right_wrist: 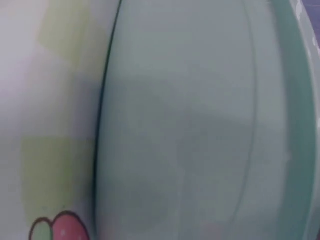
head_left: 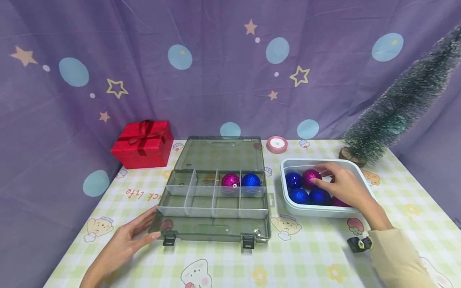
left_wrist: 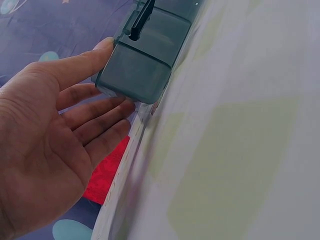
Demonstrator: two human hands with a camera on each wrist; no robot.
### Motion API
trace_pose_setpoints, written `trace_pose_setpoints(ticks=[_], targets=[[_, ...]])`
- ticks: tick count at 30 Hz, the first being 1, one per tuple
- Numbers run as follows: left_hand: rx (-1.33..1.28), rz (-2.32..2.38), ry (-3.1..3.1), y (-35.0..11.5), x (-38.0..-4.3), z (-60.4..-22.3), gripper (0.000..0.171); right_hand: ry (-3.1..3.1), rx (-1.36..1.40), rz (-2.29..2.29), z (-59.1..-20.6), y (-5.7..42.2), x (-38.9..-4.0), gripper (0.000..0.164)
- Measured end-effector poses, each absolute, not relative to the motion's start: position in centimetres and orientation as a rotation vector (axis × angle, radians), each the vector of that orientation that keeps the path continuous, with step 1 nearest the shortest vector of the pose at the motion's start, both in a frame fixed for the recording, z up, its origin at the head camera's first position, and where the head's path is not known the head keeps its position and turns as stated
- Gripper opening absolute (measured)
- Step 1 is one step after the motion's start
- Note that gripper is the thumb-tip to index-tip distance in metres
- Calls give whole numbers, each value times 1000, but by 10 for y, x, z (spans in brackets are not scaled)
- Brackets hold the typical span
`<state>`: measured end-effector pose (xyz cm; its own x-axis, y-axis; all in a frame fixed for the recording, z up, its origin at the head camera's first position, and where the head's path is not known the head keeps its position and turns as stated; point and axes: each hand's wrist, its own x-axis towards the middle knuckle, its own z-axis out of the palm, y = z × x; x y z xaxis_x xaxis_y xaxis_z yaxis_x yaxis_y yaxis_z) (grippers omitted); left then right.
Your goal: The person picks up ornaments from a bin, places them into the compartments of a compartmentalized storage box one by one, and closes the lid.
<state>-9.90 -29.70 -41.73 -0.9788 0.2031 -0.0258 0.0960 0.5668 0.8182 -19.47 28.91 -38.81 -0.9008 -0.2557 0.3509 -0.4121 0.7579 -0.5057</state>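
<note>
A grey see-through divided case [head_left: 227,228] lies with its lid laid back. Two compartments of its back row hold a magenta glitter ball [head_left: 230,181] and a blue glitter ball [head_left: 251,182]. My left hand [head_left: 127,236] rests at the case's front left corner, thumb on the edge [left_wrist: 117,47], other fingers fairly straight beside it. Inside the pale plastic tub [head_left: 299,210] my right hand [head_left: 343,186] reaches down, thumb and fingers around another magenta ball [head_left: 310,174]. Blue balls [head_left: 299,196] lie beside it. The right wrist view shows only the tub's outer wall [right_wrist: 175,125].
A red gift box [head_left: 144,146] stands at the back left. Behind the case lies a pink-edged ribbon roll [head_left: 277,145]. A small frosted tree [head_left: 392,108] leans at the back right, and a black clip-like object [head_left: 359,244] lies before the tub.
</note>
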Motion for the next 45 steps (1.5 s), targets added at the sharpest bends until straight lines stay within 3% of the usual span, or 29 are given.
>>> trace_pose_setpoints(ticks=[27, 45], targets=[[303, 1398, 2704, -297, -97, -419, 71, -2896, 480, 742, -393, 286, -211, 50], [284, 1404, 2687, -297, -98, -419, 72, -2869, 507, 802, -389, 288, -208, 45]])
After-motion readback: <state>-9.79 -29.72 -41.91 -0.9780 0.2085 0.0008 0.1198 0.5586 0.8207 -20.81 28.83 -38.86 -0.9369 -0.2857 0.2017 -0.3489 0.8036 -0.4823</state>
